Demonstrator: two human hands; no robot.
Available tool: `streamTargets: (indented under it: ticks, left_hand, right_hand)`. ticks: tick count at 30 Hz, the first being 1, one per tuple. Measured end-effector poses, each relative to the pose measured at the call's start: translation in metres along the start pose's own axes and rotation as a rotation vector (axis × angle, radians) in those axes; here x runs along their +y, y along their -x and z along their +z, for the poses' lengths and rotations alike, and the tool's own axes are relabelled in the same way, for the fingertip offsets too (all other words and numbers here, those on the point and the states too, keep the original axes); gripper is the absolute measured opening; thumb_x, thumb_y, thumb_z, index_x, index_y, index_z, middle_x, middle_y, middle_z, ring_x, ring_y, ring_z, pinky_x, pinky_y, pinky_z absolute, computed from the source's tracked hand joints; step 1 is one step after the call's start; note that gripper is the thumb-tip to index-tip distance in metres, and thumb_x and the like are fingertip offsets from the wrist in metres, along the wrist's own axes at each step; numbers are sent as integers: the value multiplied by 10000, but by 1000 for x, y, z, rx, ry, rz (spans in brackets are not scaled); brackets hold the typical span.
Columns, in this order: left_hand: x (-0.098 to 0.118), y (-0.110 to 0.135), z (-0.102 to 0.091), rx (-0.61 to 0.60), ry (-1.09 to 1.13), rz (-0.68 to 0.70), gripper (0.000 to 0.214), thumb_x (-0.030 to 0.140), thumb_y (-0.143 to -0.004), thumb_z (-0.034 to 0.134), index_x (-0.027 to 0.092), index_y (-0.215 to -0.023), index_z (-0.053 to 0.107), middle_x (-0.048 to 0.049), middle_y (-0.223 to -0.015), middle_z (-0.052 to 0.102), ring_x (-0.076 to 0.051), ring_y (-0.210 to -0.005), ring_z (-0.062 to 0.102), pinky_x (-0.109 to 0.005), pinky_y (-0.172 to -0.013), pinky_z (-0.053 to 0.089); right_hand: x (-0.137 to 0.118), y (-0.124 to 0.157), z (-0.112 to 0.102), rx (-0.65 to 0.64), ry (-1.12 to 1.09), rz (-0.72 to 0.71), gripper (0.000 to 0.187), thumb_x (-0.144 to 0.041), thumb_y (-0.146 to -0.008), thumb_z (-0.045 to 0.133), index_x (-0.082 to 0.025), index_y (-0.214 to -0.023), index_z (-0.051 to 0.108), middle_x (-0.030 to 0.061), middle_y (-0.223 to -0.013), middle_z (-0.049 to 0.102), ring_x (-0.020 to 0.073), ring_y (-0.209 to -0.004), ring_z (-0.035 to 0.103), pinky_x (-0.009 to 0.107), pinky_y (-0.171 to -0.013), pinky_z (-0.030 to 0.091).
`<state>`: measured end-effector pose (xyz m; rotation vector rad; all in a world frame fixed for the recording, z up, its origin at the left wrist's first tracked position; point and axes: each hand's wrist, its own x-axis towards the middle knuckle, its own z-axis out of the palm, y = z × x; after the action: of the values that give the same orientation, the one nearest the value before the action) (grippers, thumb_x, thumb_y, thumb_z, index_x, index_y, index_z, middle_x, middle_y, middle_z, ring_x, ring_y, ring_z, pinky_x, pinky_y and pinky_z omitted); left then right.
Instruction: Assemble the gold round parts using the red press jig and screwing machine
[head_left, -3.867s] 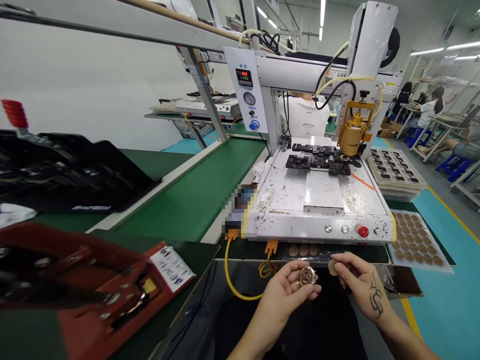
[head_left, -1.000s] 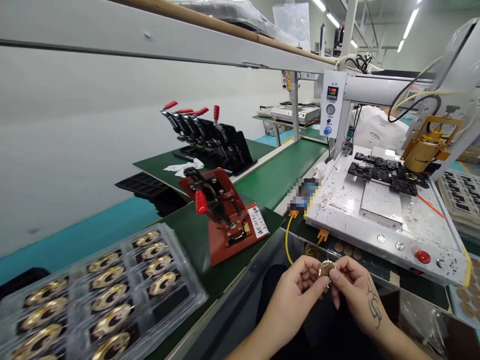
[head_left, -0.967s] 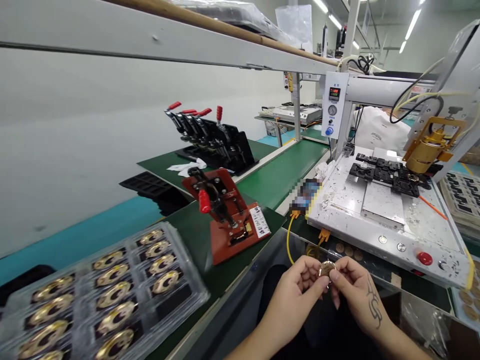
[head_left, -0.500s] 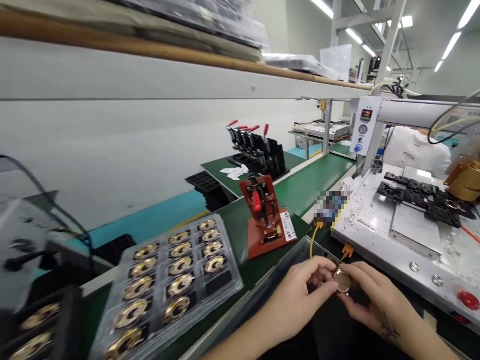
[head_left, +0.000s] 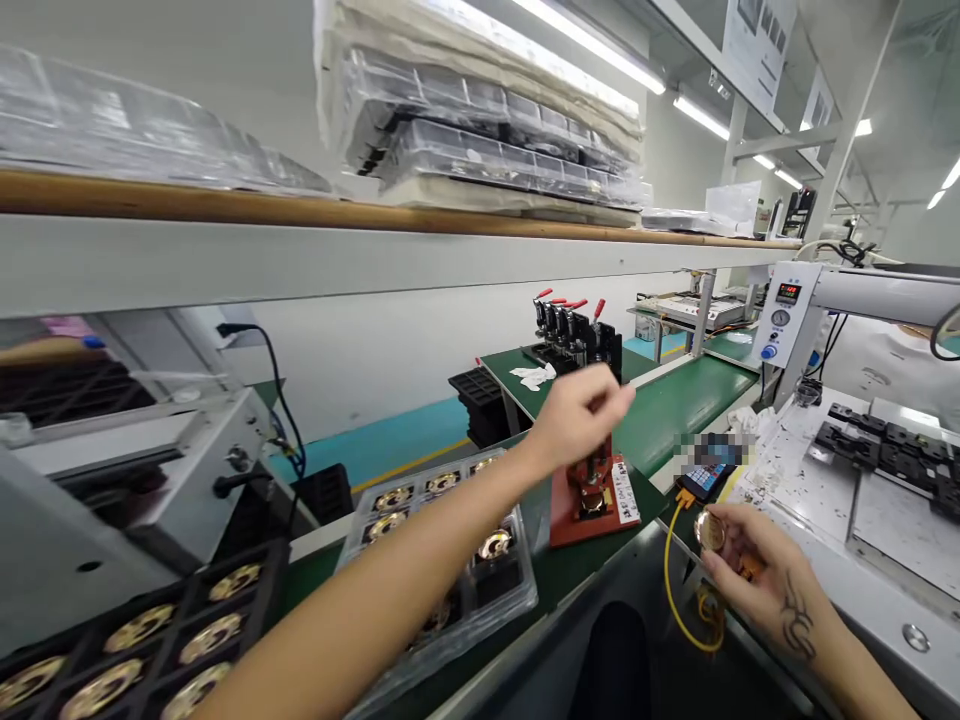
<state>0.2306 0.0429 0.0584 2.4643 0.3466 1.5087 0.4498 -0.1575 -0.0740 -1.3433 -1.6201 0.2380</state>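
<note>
My left hand is stretched forward over the red toggle clamp fixture on the green bench. Its fingers are curled where the clamp's lever rises, and the lever's handle is hidden under them. My right hand is low near my lap and pinches a round gold disc between thumb and fingers. A clear blister tray of gold pieces lies under my left forearm.
A black tray of gold pieces sits at the bottom left beside a grey machine. A white dispensing machine stands at the right with a yellow cable. Behind run a green conveyor and black clamps. An overhead shelf carries stacked trays.
My left hand has let go of the gold disc and risen to the red clamp fixture. The right hand keeps the disc alone. The view has swung left and upward.
</note>
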Motion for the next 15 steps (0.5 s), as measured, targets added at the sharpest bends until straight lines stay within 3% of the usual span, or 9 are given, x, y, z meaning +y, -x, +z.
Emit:
streamTargets:
  ticks: [3,5,7,10,12,15]
  left_hand:
    - [-16,-31,-22,145,78,-243,218,389,-1051,529,216,-927,576,-21,-864,660,-176,-806,651,-298,-763,512]
    - [-35,-29,-38,146,-5,-408,233,410,-1056,485,210,-1131,578,-93,-1114,710,-224,-1026,691,-355,-916,531]
    - [-53,-4,-49,85,-147,-565,315,435,-1046,458,197,-1198,598,-142,-1243,703,-276,-1148,665,-409,-992,505]
    - [-69,60,-47,-150,-157,-691,274,419,-932,589,181,-890,719,-128,-971,778,-316,-947,716,-420,-879,528]
    - [-72,100,-30,-363,-98,-753,218,389,-810,715,194,-713,732,-64,-740,762,-273,-716,715,-362,-739,531]
    - [-74,137,6,-551,-43,-810,183,354,-780,731,189,-705,756,-14,-616,708,-229,-589,676,-313,-643,496]
  right_hand:
    - [13,-24,21,-34,-18,34,295,-262,-924,679,-203,-1213,664,4,-798,656,162,-654,623,276,-612,558]
    - [25,-34,34,-64,-23,46,269,-267,-909,683,-200,-1169,672,-7,-777,637,157,-643,602,272,-604,535]
    - [38,-37,46,-81,-29,43,261,-272,-908,678,-202,-1159,668,-12,-775,623,155,-645,591,268,-604,516]
    - [54,-40,63,-103,-31,13,273,-265,-910,666,-206,-1177,662,-17,-782,592,154,-649,568,266,-605,490]
    - [60,-48,78,-126,-37,-11,283,-253,-899,666,-204,-1178,664,-19,-785,573,155,-657,553,265,-611,478]
    - [66,-69,103,-177,-41,-44,252,-218,-863,684,-212,-1114,690,-19,-808,566,154,-690,544,268,-663,478]
